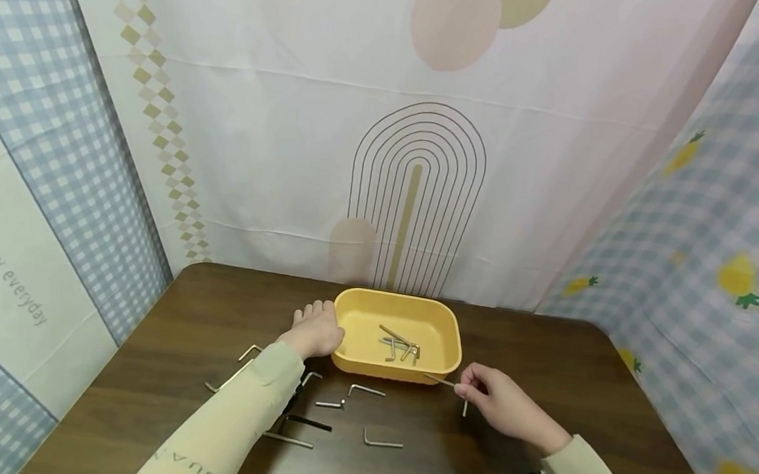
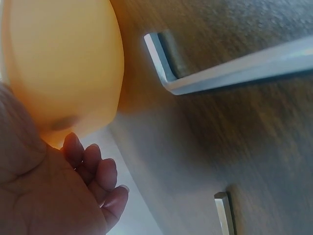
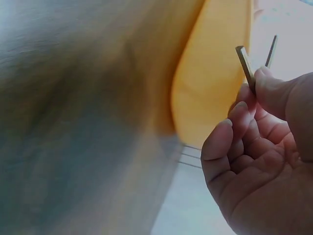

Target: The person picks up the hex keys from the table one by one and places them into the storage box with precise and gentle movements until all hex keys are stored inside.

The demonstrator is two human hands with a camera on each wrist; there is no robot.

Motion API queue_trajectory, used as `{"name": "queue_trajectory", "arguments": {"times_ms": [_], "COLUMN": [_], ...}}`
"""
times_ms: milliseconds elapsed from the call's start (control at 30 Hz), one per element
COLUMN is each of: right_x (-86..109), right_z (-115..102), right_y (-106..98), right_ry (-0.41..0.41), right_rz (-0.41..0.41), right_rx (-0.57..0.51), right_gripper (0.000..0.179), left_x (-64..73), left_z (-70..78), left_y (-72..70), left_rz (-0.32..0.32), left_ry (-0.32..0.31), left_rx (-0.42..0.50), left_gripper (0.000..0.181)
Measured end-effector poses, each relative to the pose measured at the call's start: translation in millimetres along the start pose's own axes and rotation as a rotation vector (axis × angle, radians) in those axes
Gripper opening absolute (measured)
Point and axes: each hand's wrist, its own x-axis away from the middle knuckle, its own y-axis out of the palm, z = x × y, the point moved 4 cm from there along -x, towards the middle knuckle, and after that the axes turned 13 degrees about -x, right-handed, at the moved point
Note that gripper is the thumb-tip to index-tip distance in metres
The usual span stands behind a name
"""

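Observation:
My right hand (image 1: 496, 400) pinches an L-shaped hex key (image 3: 247, 68) between thumb and fingertips, near its bend. The key's long arm points left, in front of the yellow plastic bin (image 1: 384, 370) near its front right corner, and its short arm hangs down. My left hand (image 1: 315, 329) is at the bin's left end, thumb over the rim and fingers curled by the outer wall. Inside the bin lie several metal hex keys (image 1: 402, 345) in a loose heap.
More hex keys lie loose on the dark wooden table (image 1: 529, 348): a silver one (image 1: 383, 443) in front, a black one (image 1: 309, 423) and others near the left forearm, which partly covers some. A white patterned curtain (image 1: 280, 151) hangs behind the table.

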Motion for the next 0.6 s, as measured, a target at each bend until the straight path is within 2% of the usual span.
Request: {"name": "queue_trajectory", "arguments": {"times_ms": [300,600], "right_x": [-36.0,-76.4], "right_z": [-24.7,-39.2], "right_y": [-4.5,7.8], "right_ry": [-0.051,0.014], "right_rz": [0.07,0.106], "right_rx": [0.015,0.02], "right_gripper": [0.015,0.014], "left_x": [-0.1,1.9], "left_z": [-1.2,2.4], "left_y": [1.6,-2.5], "left_rz": [-0.008,-0.006], "left_ry": [-0.01,0.004], "left_rx": [-0.01,-0.012], "left_gripper": [0.043,0.044]}}
